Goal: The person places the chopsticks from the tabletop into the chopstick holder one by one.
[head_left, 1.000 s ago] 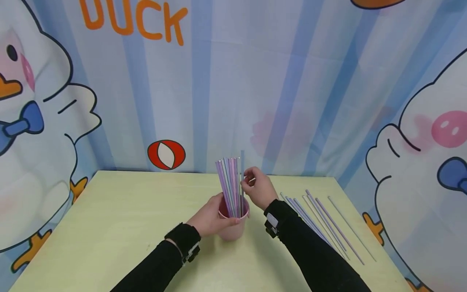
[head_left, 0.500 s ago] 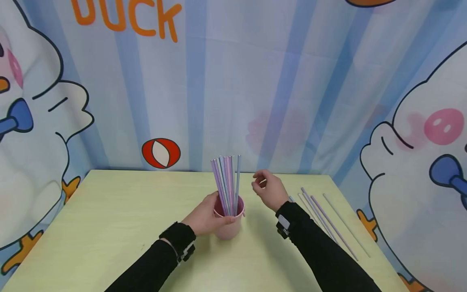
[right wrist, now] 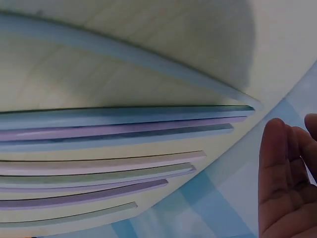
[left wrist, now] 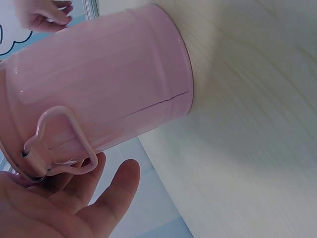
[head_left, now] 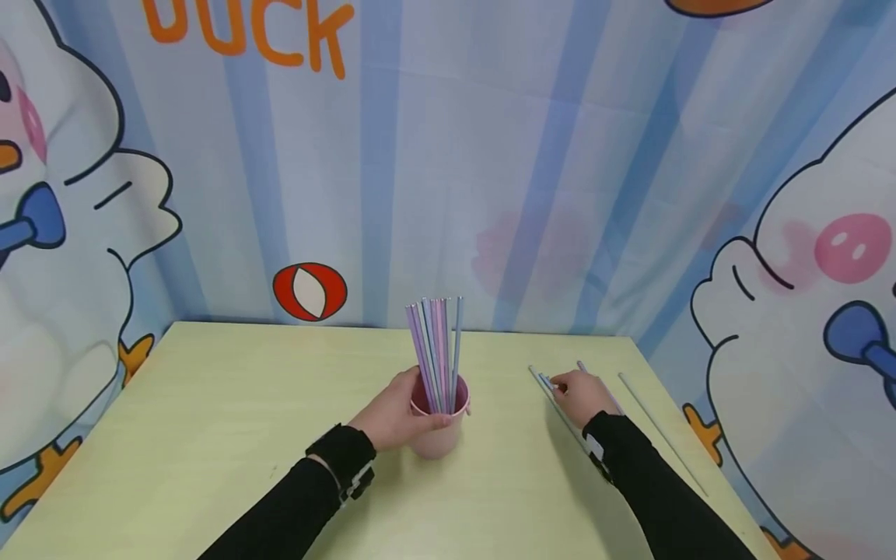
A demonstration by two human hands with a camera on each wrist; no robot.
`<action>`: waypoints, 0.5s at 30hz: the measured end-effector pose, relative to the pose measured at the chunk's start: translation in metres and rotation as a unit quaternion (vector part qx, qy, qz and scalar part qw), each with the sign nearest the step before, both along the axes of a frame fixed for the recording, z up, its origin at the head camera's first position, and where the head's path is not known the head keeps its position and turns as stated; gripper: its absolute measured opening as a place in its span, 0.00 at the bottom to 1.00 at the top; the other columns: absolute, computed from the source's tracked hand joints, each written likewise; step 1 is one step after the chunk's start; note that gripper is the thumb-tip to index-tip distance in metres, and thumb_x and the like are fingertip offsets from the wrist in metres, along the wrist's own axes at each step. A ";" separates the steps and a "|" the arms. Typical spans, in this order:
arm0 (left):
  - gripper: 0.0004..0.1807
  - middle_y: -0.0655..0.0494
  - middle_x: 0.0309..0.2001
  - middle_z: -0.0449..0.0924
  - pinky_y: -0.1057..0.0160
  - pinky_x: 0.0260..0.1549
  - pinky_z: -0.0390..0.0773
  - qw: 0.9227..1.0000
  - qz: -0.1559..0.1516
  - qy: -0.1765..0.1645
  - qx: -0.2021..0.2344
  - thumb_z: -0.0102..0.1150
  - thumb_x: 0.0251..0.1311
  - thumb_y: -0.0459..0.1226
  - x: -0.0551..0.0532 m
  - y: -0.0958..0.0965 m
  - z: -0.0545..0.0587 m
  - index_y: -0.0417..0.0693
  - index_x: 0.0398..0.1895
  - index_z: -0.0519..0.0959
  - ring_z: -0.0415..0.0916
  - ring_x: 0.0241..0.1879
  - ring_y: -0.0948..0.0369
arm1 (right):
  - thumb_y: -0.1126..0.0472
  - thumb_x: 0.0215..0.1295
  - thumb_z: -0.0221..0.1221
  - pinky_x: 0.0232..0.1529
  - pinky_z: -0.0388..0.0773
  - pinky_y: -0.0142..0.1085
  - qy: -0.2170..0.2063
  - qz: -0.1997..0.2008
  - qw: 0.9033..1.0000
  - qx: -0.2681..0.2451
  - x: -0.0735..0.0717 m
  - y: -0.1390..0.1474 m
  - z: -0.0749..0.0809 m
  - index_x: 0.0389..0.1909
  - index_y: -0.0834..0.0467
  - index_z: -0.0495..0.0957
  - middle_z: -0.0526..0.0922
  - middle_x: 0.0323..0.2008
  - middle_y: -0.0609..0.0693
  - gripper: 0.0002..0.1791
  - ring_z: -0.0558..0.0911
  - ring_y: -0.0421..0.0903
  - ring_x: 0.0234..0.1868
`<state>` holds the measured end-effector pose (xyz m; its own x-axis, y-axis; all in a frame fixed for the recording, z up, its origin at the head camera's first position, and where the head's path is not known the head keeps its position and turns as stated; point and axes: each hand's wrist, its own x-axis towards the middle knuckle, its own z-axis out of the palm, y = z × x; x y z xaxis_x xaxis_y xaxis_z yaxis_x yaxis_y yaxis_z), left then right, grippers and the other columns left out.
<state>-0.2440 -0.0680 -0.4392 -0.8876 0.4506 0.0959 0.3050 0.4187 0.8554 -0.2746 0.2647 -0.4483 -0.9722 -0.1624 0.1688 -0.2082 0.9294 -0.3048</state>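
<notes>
A small pink metal pail [head_left: 435, 445] stands upright on the table with a bundle of purple, blue and pink drinking straws [head_left: 432, 354] in it. My left hand [head_left: 397, 416] grips the pail near its rim, thumb along the front. Seen from the left wrist, the pail's wire ear [left wrist: 79, 134] sits beside my fingers. My right hand [head_left: 582, 397] is over the loose straws [right wrist: 124, 116] at the right, fingertips close to their far ends. In the right wrist view its fingers [right wrist: 273, 158] are nearly straight beyond the straw ends. The straws lie side by side, partly hidden under my right arm in the head view.
A pale yellow table [head_left: 280, 381] carries everything. One pale straw [head_left: 661, 432] lies apart near the table's right edge. Behind the table hangs a blue-striped curtain [head_left: 448, 171] printed with cartoon figures.
My right hand has let go of a blue straw, which now leans in the pail, and has moved right and down to the loose straws. My left hand stays on the pail.
</notes>
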 end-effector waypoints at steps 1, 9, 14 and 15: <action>0.42 0.53 0.60 0.71 0.49 0.57 0.75 1.000 -0.001 0.000 0.001 0.71 0.52 0.48 0.000 0.000 0.000 0.52 0.69 0.61 0.72 0.56 0.55 | 0.66 0.67 0.58 0.43 0.79 0.50 0.000 0.001 1.000 0.019 0.000 0.003 -0.005 0.49 0.66 0.84 0.86 0.37 0.58 0.13 0.82 0.54 0.35; 0.40 0.53 0.59 0.72 0.49 0.58 0.75 1.000 -0.004 0.007 0.002 0.71 0.53 0.48 0.001 0.001 0.000 0.52 0.68 0.62 0.72 0.56 0.55 | 0.64 0.63 0.62 0.38 0.81 0.47 -0.003 0.004 0.995 0.102 -0.002 0.012 -0.034 0.38 0.61 0.87 0.86 0.30 0.56 0.07 0.83 0.53 0.32; 0.39 0.53 0.58 0.72 0.49 0.57 0.75 1.000 0.000 0.006 -0.002 0.70 0.53 0.48 0.001 0.001 0.000 0.52 0.67 0.64 0.72 0.54 0.55 | 0.63 0.62 0.63 0.44 0.81 0.50 -0.016 -0.004 0.994 0.112 -0.003 0.013 -0.036 0.42 0.62 0.87 0.87 0.37 0.59 0.10 0.85 0.56 0.39; 0.40 0.53 0.59 0.72 0.49 0.57 0.75 1.000 0.001 0.006 -0.003 0.71 0.53 0.48 0.001 0.001 0.000 0.52 0.67 0.63 0.72 0.54 0.55 | 0.63 0.62 0.63 0.44 0.81 0.50 -0.016 -0.004 0.993 0.113 -0.003 0.013 -0.036 0.42 0.62 0.87 0.87 0.37 0.59 0.10 0.85 0.56 0.39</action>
<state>-0.2428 -0.0668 -0.4392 -0.8876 0.4488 0.1032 0.3136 0.4250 0.8491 -0.2781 0.2775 -0.4841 -0.9779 -0.1849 0.0973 -0.1940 0.9765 -0.0941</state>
